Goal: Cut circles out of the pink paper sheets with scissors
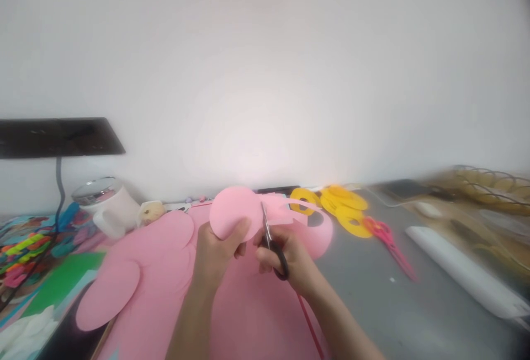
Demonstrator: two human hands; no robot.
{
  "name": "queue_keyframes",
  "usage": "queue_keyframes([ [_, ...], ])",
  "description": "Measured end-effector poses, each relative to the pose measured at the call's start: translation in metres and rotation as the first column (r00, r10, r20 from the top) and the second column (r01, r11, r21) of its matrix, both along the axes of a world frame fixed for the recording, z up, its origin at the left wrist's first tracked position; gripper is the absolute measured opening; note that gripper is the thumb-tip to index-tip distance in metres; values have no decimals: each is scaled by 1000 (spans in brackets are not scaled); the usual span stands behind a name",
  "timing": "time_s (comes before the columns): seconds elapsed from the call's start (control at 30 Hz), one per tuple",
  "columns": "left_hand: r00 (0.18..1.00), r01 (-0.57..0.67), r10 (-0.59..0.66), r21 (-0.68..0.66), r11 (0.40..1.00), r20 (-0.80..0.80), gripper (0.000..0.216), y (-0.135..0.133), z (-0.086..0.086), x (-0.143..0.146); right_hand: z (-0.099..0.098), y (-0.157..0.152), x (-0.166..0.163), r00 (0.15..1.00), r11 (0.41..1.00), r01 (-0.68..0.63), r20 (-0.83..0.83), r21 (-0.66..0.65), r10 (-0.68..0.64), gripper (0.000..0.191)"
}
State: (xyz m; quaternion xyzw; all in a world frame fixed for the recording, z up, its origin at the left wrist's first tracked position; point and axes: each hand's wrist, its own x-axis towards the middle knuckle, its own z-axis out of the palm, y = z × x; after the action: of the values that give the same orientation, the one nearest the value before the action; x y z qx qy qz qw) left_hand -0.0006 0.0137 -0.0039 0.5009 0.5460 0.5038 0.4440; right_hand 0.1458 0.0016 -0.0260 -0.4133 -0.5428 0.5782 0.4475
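Observation:
My left hand (221, 252) pinches a pink paper circle (234, 211) by its lower edge, thumb on the near face. In my right hand (285, 255) is a pair of black-handled scissors (276, 255), its blades pointing up along the circle's right edge. A curved pink paper offcut (317, 233) spreads out to the right, behind the scissors; whether it still joins the circle I cannot tell. Beneath both hands lies pink paper (256, 316). More pink circles (110, 296) lie on the left, overlapping.
Yellow paper rings (343, 205) and pink scissors (391, 247) lie right of the hands on the grey surface (364, 294). Farther right is a long white object (464, 269). A white mug (116, 211), green paper (62, 280) and colourful pieces (25, 249) are at left.

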Motion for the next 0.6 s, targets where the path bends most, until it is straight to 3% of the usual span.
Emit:
queue_keyframes([
  [0.3,1000,15,-15,-40,999,-6,35,-7,7,2,7,1,1,999,998,-44,6,50,44,36],
  [0.6,1000,10,-10,-52,999,7,33,-8,11,2,0,2,3,999,995,-26,-42,100,30,38],
])
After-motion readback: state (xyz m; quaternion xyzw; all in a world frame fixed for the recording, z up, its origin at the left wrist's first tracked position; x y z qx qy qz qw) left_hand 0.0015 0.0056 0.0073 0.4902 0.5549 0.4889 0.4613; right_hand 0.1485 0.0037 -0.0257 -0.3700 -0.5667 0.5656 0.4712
